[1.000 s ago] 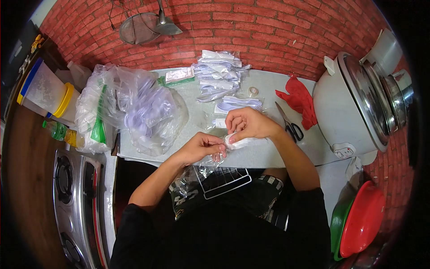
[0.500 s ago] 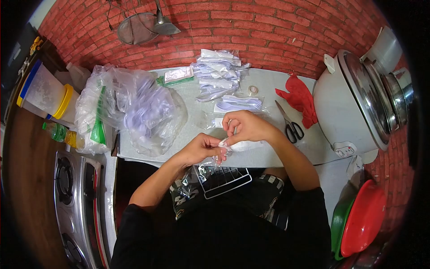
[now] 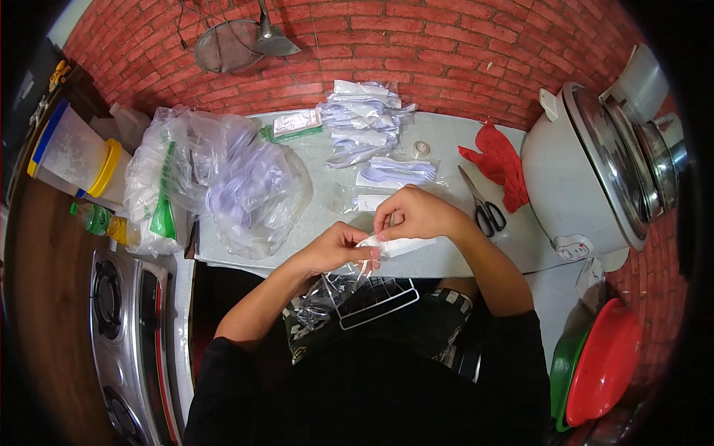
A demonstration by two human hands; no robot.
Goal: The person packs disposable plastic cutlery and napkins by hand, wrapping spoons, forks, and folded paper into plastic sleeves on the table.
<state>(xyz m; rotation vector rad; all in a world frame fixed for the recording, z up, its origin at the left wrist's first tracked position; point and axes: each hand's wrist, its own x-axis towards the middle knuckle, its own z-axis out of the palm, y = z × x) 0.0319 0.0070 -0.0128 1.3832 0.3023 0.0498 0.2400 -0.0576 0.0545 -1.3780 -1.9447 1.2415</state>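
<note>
My left hand [image 3: 335, 249] is closed with thumb and fingers on one end of a clear plastic packet [image 3: 405, 246] with white paper in it. Closed in a pinch, my right hand [image 3: 420, 215] grips the same end from above. Crumpled clear plastic [image 3: 320, 297] hangs below my left hand over a wire rack [image 3: 379, 308]. Just beyond my hands lie a white piece in clear wrap [image 3: 370, 202] and a pack of white plastic forks [image 3: 398, 172]. Farther back is a pile of similar cutlery packs [image 3: 362, 119].
Black-handled scissors [image 3: 489, 215], a red cloth [image 3: 497, 160] and a tape roll [image 3: 422, 149] lie to the right, before a large rice cooker [image 3: 569, 178]. On the left stand a bag of plastic forks [image 3: 249, 186] and a gas stove [image 3: 123, 334]. Red and green basins [image 3: 606, 364] sit at lower right.
The white packet now shows more fully, stretching right beneath my right hand. My right hand has shifted slightly right. The hanging plastic has spread a little.
</note>
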